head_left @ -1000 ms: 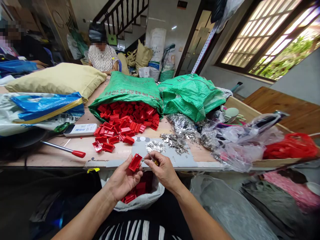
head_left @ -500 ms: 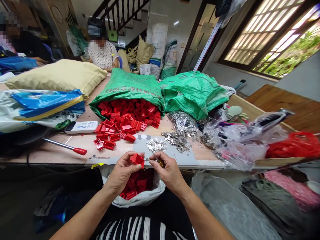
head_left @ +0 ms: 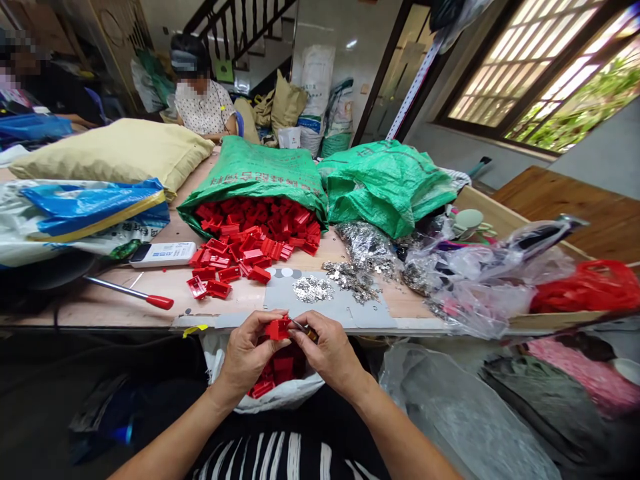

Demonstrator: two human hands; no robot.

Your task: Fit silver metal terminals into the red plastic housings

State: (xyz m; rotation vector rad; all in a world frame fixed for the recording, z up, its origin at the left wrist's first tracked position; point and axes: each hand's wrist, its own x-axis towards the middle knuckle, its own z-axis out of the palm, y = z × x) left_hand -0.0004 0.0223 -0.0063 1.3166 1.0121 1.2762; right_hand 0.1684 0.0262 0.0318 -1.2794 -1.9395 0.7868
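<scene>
My left hand (head_left: 247, 353) is closed around a small red plastic part (head_left: 277, 329), held just below the table edge. My right hand (head_left: 327, 350) pinches a thin tool with a yellow-and-black handle (head_left: 306, 330), its metal tip touching the red part. Under both hands a white bag (head_left: 287, 393) on my lap holds more red parts. A heap of the same red parts (head_left: 250, 240) spills from a green sack (head_left: 260, 177) on the table. A small pile of shiny metal pieces (head_left: 313, 289) lies on a grey sheet (head_left: 345, 307) right in front of my hands.
A red-handled screwdriver (head_left: 133, 294) and a white remote (head_left: 163, 254) lie at left. A second green sack (head_left: 385, 183), clear plastic bags (head_left: 480, 280) and a red bag (head_left: 585, 287) crowd the right. A yellow sack (head_left: 115, 153) and a seated person (head_left: 203, 107) are at the back.
My hands have come closer together and dropped a little. The red part was turned in my left hand, and the tool tip now meets it.
</scene>
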